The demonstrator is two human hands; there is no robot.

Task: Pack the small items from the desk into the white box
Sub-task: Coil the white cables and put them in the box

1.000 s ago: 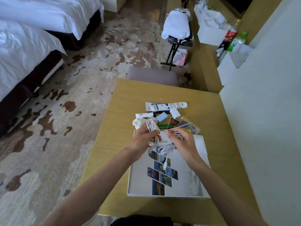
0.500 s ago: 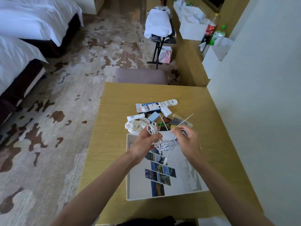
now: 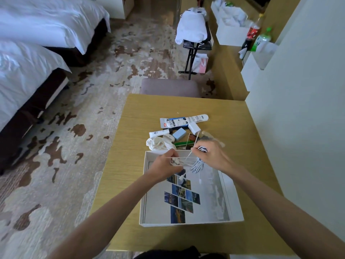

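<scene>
An open white box (image 3: 232, 195) lies on the wooden desk (image 3: 141, 113), with photo prints showing on its floor. Above the box's far end, my left hand (image 3: 164, 163) and my right hand (image 3: 211, 156) both grip a bundle of white cables (image 3: 196, 165); loops and plug ends hang down between them. A thin stick (image 3: 196, 141) angles up from my right hand. Behind the box lies a pile of small items: a long white tube (image 3: 183, 121), a small white tube (image 3: 158, 133), a blue block (image 3: 179, 134), a white charger (image 3: 194, 127), crumpled white cloth (image 3: 158, 143).
A chair seat (image 3: 169, 87) is tucked at the desk's far edge. The wall (image 3: 298, 109) runs close along the right. Two beds (image 3: 28, 58) stand at the left across patterned carpet. Bottles (image 3: 259, 38) stand on a counter at the back right.
Both hands with the cables have moved down from over the item pile to over the box's far end. The head view has shifted, so the box looks nearer.
</scene>
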